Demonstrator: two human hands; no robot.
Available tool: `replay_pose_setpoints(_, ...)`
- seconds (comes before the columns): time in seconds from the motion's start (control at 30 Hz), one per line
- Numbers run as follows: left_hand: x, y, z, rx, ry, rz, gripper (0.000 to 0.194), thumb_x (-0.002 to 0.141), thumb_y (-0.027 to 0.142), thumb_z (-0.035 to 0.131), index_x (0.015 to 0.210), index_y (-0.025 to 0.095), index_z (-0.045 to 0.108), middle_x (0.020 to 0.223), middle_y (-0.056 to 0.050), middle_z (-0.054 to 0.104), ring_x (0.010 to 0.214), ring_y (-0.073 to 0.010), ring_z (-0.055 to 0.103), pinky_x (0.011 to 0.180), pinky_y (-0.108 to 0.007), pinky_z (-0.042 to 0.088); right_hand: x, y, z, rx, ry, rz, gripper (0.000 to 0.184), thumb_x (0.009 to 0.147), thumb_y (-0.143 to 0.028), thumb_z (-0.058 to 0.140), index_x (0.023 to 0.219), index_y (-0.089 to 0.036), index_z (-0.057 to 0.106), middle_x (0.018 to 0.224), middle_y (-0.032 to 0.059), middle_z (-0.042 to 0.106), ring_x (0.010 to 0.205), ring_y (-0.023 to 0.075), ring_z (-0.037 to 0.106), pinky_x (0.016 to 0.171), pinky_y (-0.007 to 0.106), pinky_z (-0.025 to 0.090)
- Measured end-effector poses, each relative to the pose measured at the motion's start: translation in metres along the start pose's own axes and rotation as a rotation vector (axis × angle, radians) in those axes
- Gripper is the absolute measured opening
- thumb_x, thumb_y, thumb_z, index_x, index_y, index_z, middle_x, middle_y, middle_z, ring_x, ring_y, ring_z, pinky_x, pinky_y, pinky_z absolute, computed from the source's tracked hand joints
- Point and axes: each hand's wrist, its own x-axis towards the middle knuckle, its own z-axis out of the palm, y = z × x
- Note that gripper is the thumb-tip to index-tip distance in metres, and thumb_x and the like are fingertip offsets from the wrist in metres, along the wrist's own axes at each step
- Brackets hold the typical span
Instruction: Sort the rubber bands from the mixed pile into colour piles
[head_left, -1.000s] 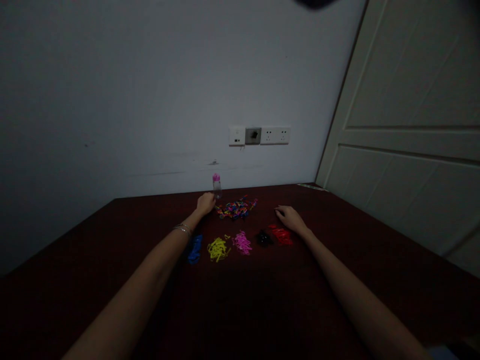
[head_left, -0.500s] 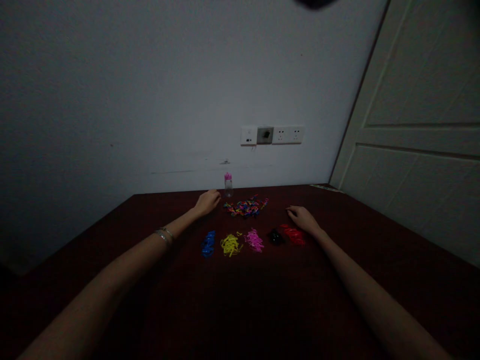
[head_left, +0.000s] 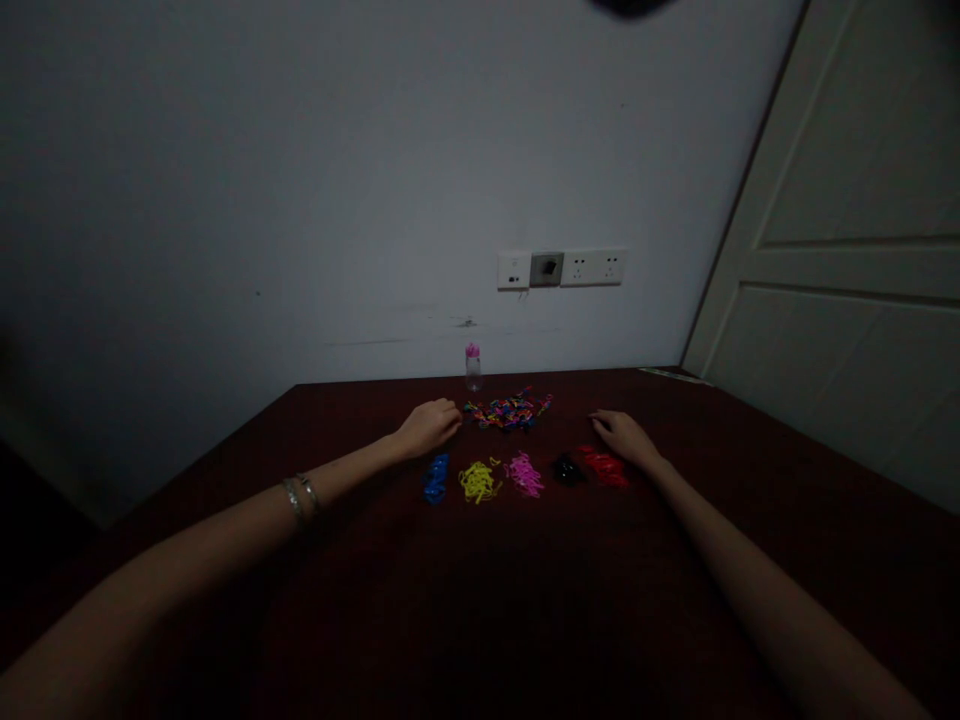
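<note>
My left hand (head_left: 431, 427) is at the left end of a mixed-colour pile of small bands (head_left: 511, 410), just above the blue pile (head_left: 435, 478). Its fingers are curled together, and whatever may be between them is hidden. My right hand (head_left: 624, 438) rests on the table to the right of the mixed pile, fingers loosely extended and nothing visible in them. Just below it lies a red pile (head_left: 606, 468). A black pile (head_left: 568, 469), a pink pile (head_left: 525, 475) and a yellow pile (head_left: 478, 482) continue the row leftward.
A clear bottle with a pink cap (head_left: 473, 368) stands behind the mixed pile, close to the wall. The dark red table (head_left: 495, 580) reaches the wall, which carries a row of sockets (head_left: 561, 269). On the right is a pale door (head_left: 847, 270).
My left hand has come nearer, from beside the bottle to the left end of the mixed pile. My right hand stays by the red pile. The whole view has shifted slightly.
</note>
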Motion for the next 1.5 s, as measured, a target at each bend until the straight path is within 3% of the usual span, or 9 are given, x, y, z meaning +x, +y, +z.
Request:
replay_pose_setpoints(0.27,-0.026,-0.004,-0.007,-0.158,-0.138,-0.086,0.022,0.088,0.028,0.039,0.091,0.018,0.059,0.09,-0.006,0.056,0.088,-0.0156,0.051,0.078,-0.026,0.039,0.001,0.002,0.004,0.028,0.011,0.035,0.038,0.085,-0.029,0.038,0.11,-0.014,0.063,0.117,0.011,0.06,0.111,0.0209,0.054,0.096,0.031,0.038)
replay_pose_setpoints(0.53,-0.046,-0.008,-0.009,-0.272,-0.237,-0.073,0.021,0.086,0.031,0.042,0.092,0.019,0.059,0.092,-0.003,0.057,0.083,-0.0131,0.054,0.073,-0.022,0.039,0.003,0.004,0.005,0.025,0.002,0.009,0.039,0.085,-0.028,0.038,0.111,-0.014,0.063,0.117,0.0113,0.061,0.11,0.0208,0.054,0.096,0.031,0.038)
replay_pose_setpoints(0.87,-0.036,-0.023,0.004,-0.217,-0.182,-0.135,0.023,0.086,0.032,0.042,0.093,0.019,0.06,0.094,-0.004,0.058,0.088,-0.0146,0.054,0.078,-0.024,0.04,0.0,0.002,0.003,0.022,0.015,0.023,0.038,0.084,-0.027,0.039,0.111,-0.015,0.063,0.118,0.0103,0.06,0.11,0.021,0.054,0.096,0.032,0.038)
replay_pose_setpoints(1.13,-0.018,-0.042,0.041,-0.09,-0.062,-0.417,0.027,0.086,0.031,0.04,0.094,0.016,0.06,0.1,-0.009,0.055,0.096,-0.0194,0.049,0.088,-0.031,0.038,0.0,0.002,0.002,0.043,0.008,0.035,0.038,0.083,-0.026,0.04,0.11,-0.016,0.063,0.115,0.0085,0.062,0.108,0.0202,0.055,0.095,0.03,0.039)
replay_pose_setpoints(1.37,-0.004,-0.049,0.071,-0.057,-0.106,-0.844,0.034,0.084,0.035,0.04,0.108,0.016,0.056,0.115,-0.014,0.05,0.107,-0.0271,0.045,0.086,-0.037,0.039,-0.001,-0.001,-0.001,0.031,0.0,0.042,0.039,0.082,-0.025,0.039,0.112,-0.016,0.062,0.117,0.0086,0.061,0.109,0.0191,0.054,0.096,0.03,0.038)
replay_pose_setpoints(1.5,-0.001,-0.049,0.08,-0.058,-0.141,-0.918,0.039,0.085,0.037,0.036,0.113,0.014,0.052,0.118,-0.017,0.05,0.111,-0.03,0.044,0.087,-0.04,0.037,0.0,0.001,0.001,0.018,0.001,0.038,0.038,0.082,-0.025,0.04,0.111,-0.014,0.063,0.117,0.0098,0.061,0.109,0.0196,0.054,0.096,0.03,0.038)
